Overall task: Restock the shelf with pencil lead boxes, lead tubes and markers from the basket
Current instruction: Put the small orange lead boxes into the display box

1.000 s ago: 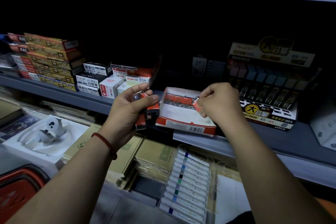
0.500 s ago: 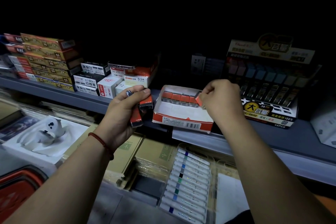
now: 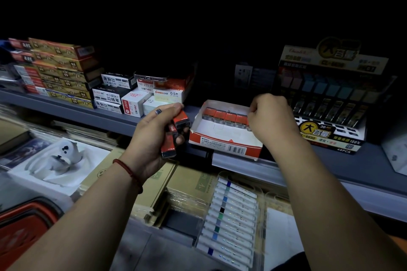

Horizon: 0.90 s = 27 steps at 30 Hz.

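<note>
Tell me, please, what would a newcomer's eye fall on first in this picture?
Both hands work at the grey shelf: the left hand grips a few small orange lead boxes, while the right hand pinches the end box of a row standing in an open white-and-orange tray. Right of the tray stands a tall yellow-and-black display. Below the shelf lies a clear case of markers.

The tray (image 3: 224,148) is open from above and in front, its white floor bare ahead of the lead boxes (image 3: 224,115) lining its back wall. The right hand (image 3: 272,120), pinching at that row's end, fills the tray's right end, hard by the lead tube display (image 3: 330,116). The left hand (image 3: 154,138), gripping more lead boxes, blocks the narrow gap between tray and stacked white boxes (image 3: 134,103).
</note>
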Each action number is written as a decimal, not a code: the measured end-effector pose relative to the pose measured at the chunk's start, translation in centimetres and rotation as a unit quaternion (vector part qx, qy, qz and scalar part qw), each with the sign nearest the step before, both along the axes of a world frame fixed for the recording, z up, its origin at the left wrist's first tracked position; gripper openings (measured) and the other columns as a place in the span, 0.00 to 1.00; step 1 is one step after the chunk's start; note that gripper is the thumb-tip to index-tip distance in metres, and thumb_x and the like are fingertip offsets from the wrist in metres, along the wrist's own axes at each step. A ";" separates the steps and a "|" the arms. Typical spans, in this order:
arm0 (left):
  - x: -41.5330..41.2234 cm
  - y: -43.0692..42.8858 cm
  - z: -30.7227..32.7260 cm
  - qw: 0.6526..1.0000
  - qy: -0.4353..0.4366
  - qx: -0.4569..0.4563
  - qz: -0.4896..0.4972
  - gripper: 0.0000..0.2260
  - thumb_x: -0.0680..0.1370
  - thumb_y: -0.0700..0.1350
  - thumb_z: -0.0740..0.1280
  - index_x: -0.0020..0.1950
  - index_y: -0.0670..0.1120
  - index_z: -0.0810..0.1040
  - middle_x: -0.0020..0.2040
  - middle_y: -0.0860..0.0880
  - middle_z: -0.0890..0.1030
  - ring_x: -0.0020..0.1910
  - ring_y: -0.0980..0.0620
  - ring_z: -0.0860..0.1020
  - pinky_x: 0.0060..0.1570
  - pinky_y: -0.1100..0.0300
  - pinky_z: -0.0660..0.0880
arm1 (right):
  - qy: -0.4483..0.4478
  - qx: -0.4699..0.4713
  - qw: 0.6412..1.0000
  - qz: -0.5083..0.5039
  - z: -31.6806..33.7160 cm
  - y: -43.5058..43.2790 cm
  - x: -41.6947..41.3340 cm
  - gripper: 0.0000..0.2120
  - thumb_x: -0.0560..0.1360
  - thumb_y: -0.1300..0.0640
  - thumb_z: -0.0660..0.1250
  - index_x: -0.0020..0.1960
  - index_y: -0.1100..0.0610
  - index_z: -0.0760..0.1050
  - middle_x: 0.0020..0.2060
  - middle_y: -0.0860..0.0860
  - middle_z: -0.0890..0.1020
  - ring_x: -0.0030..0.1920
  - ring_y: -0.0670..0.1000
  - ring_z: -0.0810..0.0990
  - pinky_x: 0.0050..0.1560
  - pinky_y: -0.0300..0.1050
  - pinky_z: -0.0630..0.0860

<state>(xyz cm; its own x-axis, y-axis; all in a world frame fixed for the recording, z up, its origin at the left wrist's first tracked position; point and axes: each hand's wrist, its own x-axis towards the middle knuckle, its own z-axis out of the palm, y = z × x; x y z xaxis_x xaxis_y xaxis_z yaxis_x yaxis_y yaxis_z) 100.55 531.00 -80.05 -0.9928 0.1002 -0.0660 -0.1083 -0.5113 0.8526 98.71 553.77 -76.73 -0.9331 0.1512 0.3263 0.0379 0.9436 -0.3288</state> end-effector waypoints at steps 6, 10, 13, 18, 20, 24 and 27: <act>-0.1 -0.1 0.1 1.000 -0.014 0.001 0.022 0.12 0.70 0.43 0.75 0.52 0.46 0.82 0.38 0.47 0.81 0.27 0.53 0.76 0.23 0.67 0.73 | -0.007 0.063 0.998 -0.003 0.7 -0.4 0.7 0.07 0.77 0.62 0.64 0.51 0.57 0.80 0.44 0.57 0.81 0.43 0.62 0.80 0.45 0.53 0.80; -0.1 -0.3 -0.1 1.000 -0.014 0.015 0.014 0.14 0.71 0.46 0.75 0.56 0.47 0.81 0.42 0.46 0.82 0.29 0.54 0.76 0.24 0.68 0.74 | 0.046 -0.096 0.984 0.145 1.7 -2.3 1.6 0.06 0.78 0.47 0.68 0.47 0.47 0.82 0.39 0.44 0.84 0.42 0.48 0.82 0.45 0.49 0.81; -0.4 -0.4 -0.1 0.999 0.002 0.035 0.000 0.11 0.77 0.45 0.72 0.58 0.46 0.79 0.45 0.45 0.81 0.29 0.55 0.77 0.27 0.67 0.75 | -0.054 -0.261 0.928 0.259 2.2 -4.6 2.5 0.09 0.76 0.43 0.71 0.45 0.48 0.84 0.37 0.45 0.85 0.40 0.44 0.84 0.46 0.48 0.82; 0.0 0.0 0.0 1.000 0.015 0.011 -0.002 0.06 0.75 0.45 0.72 0.51 0.49 0.80 0.42 0.47 0.82 0.33 0.55 0.78 0.30 0.65 0.76 | -0.129 -0.296 0.913 0.250 1.6 -6.1 2.4 0.08 0.72 0.51 0.77 0.43 0.55 0.84 0.38 0.53 0.85 0.39 0.50 0.84 0.44 0.48 0.80; 0.1 0.1 0.2 1.000 0.015 0.017 -0.008 0.06 0.73 0.45 0.72 0.49 0.48 0.81 0.43 0.47 0.82 0.34 0.55 0.79 0.31 0.66 0.78 | -0.145 -0.339 0.899 0.235 1.4 -6.1 2.2 0.05 0.73 0.55 0.76 0.44 0.56 0.83 0.38 0.53 0.85 0.35 0.48 0.81 0.38 0.46 0.77; 0.4 0.2 0.3 1.000 0.014 -0.021 -0.002 0.09 0.71 0.44 0.74 0.50 0.47 0.81 0.43 0.46 0.82 0.33 0.54 0.77 0.30 0.66 0.77 | -0.111 -0.455 0.869 0.163 1.2 -5.5 1.4 0.04 0.75 0.58 0.70 0.44 0.58 0.81 0.36 0.57 0.85 0.34 0.55 0.80 0.33 0.48 0.71; 0.4 0.2 0.2 1.000 0.010 -0.015 0.009 0.11 0.71 0.42 0.74 0.52 0.45 0.80 0.41 0.43 0.81 0.35 0.52 0.77 0.31 0.66 0.78 | -0.079 -0.415 0.898 0.120 1.0 -4.7 0.8 0.07 0.76 0.59 0.67 0.42 0.60 0.80 0.34 0.59 0.85 0.33 0.60 0.82 0.34 0.50 0.76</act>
<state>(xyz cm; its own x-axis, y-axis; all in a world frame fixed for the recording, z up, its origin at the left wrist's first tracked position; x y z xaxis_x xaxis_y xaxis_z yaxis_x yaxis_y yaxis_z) 100.95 531.19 -79.81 -0.9955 0.0808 -0.0497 -0.0830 -0.4880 0.8689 99.49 549.08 -75.75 -0.9961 0.0701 0.0535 -0.0245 0.3628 -0.9315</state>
